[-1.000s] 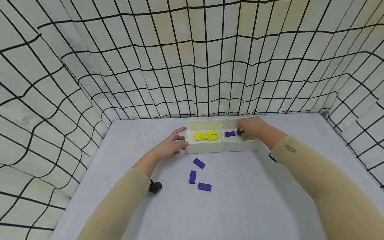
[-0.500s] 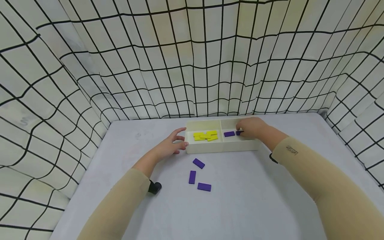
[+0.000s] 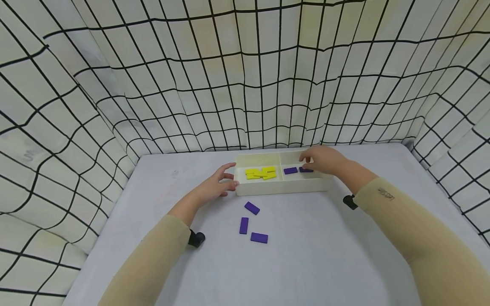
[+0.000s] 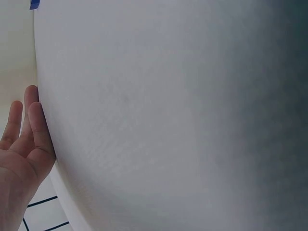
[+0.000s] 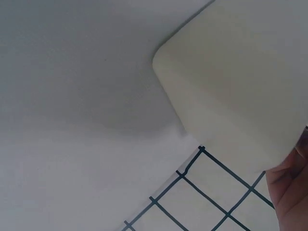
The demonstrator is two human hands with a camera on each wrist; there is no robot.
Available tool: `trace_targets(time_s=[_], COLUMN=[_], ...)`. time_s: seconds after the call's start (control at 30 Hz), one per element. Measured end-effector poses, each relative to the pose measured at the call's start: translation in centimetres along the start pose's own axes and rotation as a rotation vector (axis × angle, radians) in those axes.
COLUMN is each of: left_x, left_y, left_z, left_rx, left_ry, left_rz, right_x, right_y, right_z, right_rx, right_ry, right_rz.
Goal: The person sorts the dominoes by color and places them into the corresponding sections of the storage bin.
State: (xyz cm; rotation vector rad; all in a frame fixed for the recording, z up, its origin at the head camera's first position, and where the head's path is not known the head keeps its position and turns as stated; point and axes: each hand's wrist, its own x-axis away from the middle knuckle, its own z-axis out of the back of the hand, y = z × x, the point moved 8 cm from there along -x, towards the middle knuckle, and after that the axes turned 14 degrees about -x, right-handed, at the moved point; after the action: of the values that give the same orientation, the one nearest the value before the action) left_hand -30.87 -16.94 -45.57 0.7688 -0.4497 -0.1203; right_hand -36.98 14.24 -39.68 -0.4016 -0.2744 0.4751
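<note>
A white two-compartment box (image 3: 268, 188) stands near the back of the table. Several yellow blocks (image 3: 261, 173) lie in its left compartment. In the right compartment lie a purple block (image 3: 290, 171) and a second purple block (image 3: 306, 169), partly covered by my right hand (image 3: 325, 160). That hand reaches over the box's right end, fingers loosely bent and apart from the block or barely touching it. My left hand (image 3: 212, 186) rests at the box's left end, fingers spread and touching its wall. In the left wrist view the left hand (image 4: 29, 149) shows relaxed fingers.
Three purple blocks lie on the table in front of the box: an angled block (image 3: 252, 208), an upright-lying one (image 3: 243, 225) and a sideways one (image 3: 259, 238). Walls with a black grid (image 3: 260, 85) enclose the table's back and sides.
My right hand has loosened from the purple block in the right compartment and lifted slightly, showing more of that block. The left hand stays at the box's left end.
</note>
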Motion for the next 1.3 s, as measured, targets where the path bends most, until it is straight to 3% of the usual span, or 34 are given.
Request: trace_targets(time_s=[0.47, 0.8, 1.1, 1.3], left_x=[0.1, 0.2, 0.0, 1.1], left_y=[-0.4, -0.1, -0.1, 1.5], left_z=[0.0, -0.1, -0.2, 0.1], left_rx=[0.012, 0.011, 0.030, 0.027], left_ry=[0.003, -0.004, -0.025, -0.041], left_rz=[-0.011, -0.011, -0.008, 0.015], right_x=[2.4, 3.5, 4.1, 4.2], right_y=[-1.4, -4.3, -7.2, -9.2], right_z=[0.4, -0.5, -2.7, -4.6], right_rx=[-0.175, -0.133, -0.092, -0.101], right_ry=[0.043, 0.036, -0.030, -0.091], right_rz=[0.052, 0.137, 0.188, 0.223])
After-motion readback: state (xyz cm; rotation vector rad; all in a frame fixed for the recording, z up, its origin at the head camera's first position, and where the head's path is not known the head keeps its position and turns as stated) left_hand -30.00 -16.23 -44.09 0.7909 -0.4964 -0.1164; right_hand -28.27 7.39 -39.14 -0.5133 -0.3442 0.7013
